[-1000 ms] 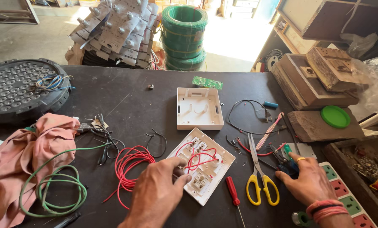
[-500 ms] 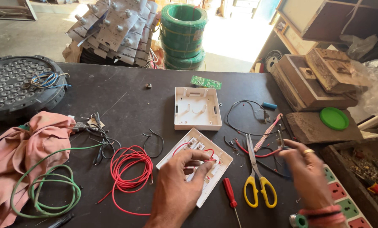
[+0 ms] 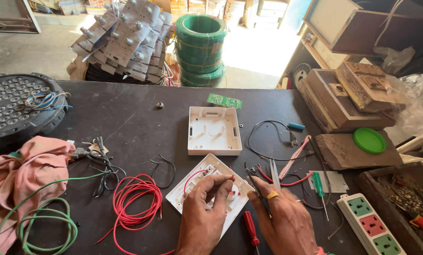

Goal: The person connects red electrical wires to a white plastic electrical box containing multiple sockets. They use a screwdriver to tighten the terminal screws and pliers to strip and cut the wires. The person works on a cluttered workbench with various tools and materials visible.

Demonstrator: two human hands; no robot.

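Note:
A white switch plate (image 3: pixel 188 191) with short red wires lies face down at the table's front. My left hand (image 3: pixel 203 215) rests on it, thumb and forefinger pinched on its wiring near the middle. My right hand (image 3: pixel 283 221) is beside it on the right and covers the handles of the scissors (image 3: pixel 274 171). Only the blades stick out past the fingers, pointing away from me. My right forefinger touches the plate's right edge. A red screwdriver (image 3: pixel 250 229) lies between my two hands.
A white back box (image 3: pixel 215 130) sits just beyond the plate, with a small green circuit board (image 3: pixel 224 100) farther back. To the left lie a red wire coil (image 3: pixel 133 203), green wire (image 3: pixel 46 222) and a pink cloth (image 3: pixel 18 174). At right are a green screwdriver (image 3: pixel 319 186) and a power strip (image 3: pixel 372 224).
My right hand has moved left from the power strip onto the scissors, whose yellow handles are now covered. My left hand has shifted up the plate and pinched its fingers.

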